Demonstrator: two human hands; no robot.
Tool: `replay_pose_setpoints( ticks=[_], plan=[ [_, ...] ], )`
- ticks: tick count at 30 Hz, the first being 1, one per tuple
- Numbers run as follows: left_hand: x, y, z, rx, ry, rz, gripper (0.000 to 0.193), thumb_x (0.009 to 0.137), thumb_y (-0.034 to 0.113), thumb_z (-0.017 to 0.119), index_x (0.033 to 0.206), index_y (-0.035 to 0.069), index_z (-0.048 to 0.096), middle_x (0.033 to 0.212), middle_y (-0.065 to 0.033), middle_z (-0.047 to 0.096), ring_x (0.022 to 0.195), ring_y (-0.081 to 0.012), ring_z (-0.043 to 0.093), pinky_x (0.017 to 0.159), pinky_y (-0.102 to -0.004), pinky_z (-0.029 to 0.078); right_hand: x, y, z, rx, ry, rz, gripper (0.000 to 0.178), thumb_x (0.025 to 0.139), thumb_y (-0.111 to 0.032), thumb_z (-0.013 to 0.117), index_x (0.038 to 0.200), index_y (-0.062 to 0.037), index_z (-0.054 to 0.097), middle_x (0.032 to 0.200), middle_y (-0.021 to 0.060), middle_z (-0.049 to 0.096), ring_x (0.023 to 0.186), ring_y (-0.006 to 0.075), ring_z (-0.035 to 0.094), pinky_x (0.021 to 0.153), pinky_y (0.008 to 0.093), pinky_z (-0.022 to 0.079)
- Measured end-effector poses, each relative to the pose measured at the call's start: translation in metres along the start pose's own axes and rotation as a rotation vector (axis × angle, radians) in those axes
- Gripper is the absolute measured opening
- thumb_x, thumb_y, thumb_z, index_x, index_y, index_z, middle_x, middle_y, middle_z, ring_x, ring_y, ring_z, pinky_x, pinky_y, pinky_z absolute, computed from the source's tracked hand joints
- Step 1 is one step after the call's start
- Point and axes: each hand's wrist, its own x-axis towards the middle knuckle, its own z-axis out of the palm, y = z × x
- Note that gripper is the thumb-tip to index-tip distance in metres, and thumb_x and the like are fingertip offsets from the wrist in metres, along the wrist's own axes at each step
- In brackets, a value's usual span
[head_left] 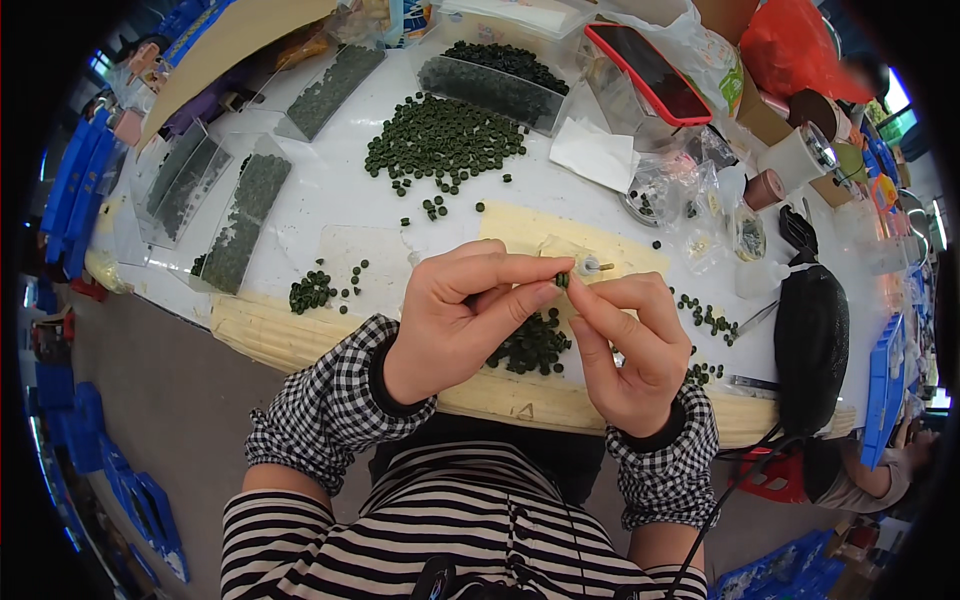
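Both hands meet over the near edge of the white table. My left hand pinches a small dark green round piece between thumb and fingertips. From the other side, the fingertips of my right hand close on the same piece. Just behind it, a small fixture with a metal pin sits on yellow tape. Under my hands lies a pile of similar green pieces, partly hidden by the fingers. A smaller heap of them lies left of my left wrist, and scattered ones lie right of my right hand.
A large spread of green pieces covers the table's far middle. Clear bins of dark pieces stand at left, another behind. A red-cased phone, white paper, tweezers and a black bag are at right.
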Motion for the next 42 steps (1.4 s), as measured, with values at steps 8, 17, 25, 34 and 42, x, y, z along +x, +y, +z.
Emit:
replay_pose_setpoints(
  ticks=[8, 17, 25, 34, 42],
  plan=[
    [-0.0001, 0.0034, 0.0001, 0.220, 0.029, 0.166, 0.033, 0.080, -0.004, 0.071, 0.112, 0.005, 0.072, 0.064, 0.0008, 0.047, 0.057, -0.0070, 0.041, 0.051, -0.0211, 0.032, -0.0040, -0.0002, -0.0015, 0.102, -0.052, 0.074, 0.037, 0.075, 0.007, 0.072, 0.111, -0.0039, 0.071, 0.091, 0.0060, 0.065, 0.078, 0.0202, 0.057, 0.067, 0.0285, 0.046],
    [-0.0010, 0.0028, 0.0010, 0.255, 0.035, 0.180, 0.035, 0.080, -0.005, 0.071, 0.113, 0.005, 0.071, 0.064, 0.0005, 0.047, 0.057, -0.0075, 0.041, 0.051, -0.0211, 0.033, -0.0059, -0.0011, -0.0006, 0.128, -0.056, 0.121, 0.037, 0.076, 0.007, 0.071, 0.111, -0.0047, 0.071, 0.091, 0.0062, 0.065, 0.077, 0.0196, 0.057, 0.067, 0.0279, 0.047],
    [0.0008, 0.0039, 0.0024, 0.214, 0.043, 0.159, 0.033, 0.081, -0.004, 0.070, 0.112, 0.005, 0.071, 0.063, 0.0008, 0.046, 0.055, -0.0069, 0.039, 0.050, -0.0217, 0.031, -0.0045, -0.0004, -0.0005, 0.098, -0.036, 0.096, 0.037, 0.076, 0.008, 0.071, 0.111, -0.0046, 0.071, 0.090, 0.0061, 0.065, 0.076, 0.0199, 0.057, 0.067, 0.0281, 0.046],
    [-0.0006, 0.0008, 0.0028, 0.009, -0.008, -0.026, 0.027, 0.088, 0.000, 0.066, 0.114, 0.003, 0.070, 0.066, 0.0046, 0.045, 0.059, -0.0039, 0.037, 0.054, -0.0205, 0.029, -0.0033, -0.0008, -0.0009, 0.046, -0.012, 0.069, 0.036, 0.075, 0.007, 0.071, 0.110, -0.0039, 0.072, 0.088, 0.0063, 0.064, 0.075, 0.0204, 0.057, 0.066, 0.0286, 0.046],
    [0.0034, 0.0005, 0.0020, -0.360, -0.057, -0.320, 0.024, 0.095, 0.012, 0.061, 0.115, 0.000, 0.067, 0.066, 0.0062, 0.045, 0.058, -0.0031, 0.035, 0.053, -0.0194, 0.028, -0.0026, -0.0003, -0.0043, -0.044, 0.024, 0.070, 0.036, 0.075, 0.007, 0.071, 0.109, -0.0034, 0.072, 0.087, 0.0075, 0.063, 0.076, 0.0206, 0.057, 0.066, 0.0286, 0.046]
  ],
)
